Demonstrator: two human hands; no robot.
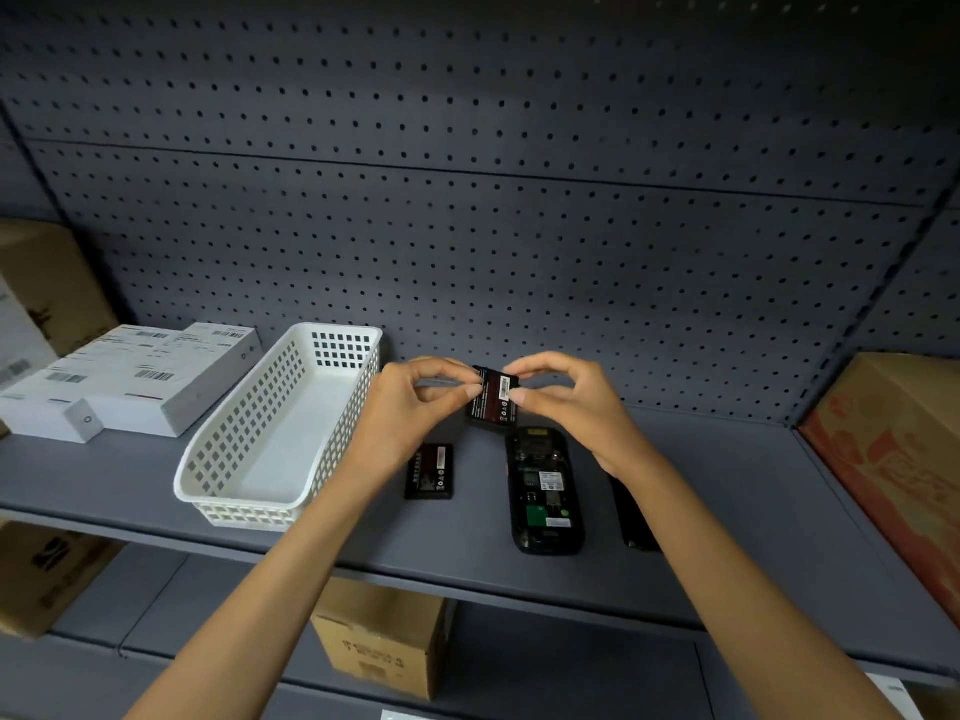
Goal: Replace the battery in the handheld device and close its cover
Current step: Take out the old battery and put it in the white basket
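A black battery (492,402) with a dark red label is held above the shelf between both hands. My left hand (415,402) pinches its left edge and my right hand (563,400) pinches its right edge. Just below it, the black handheld device (545,493) lies face down on the grey shelf with its battery bay open and its inner boards showing. A second black battery (429,471) lies flat on the shelf to the device's left. The black cover (636,522) lies right of the device, partly hidden by my right forearm.
A white perforated basket (332,433) stands on the grey shelf (727,537) left of my hands. White labelled boxes (140,381) lie further left. Cardboard boxes sit at the far right (893,459), far left, and on the lower shelf (379,636). Pegboard backs the shelf.
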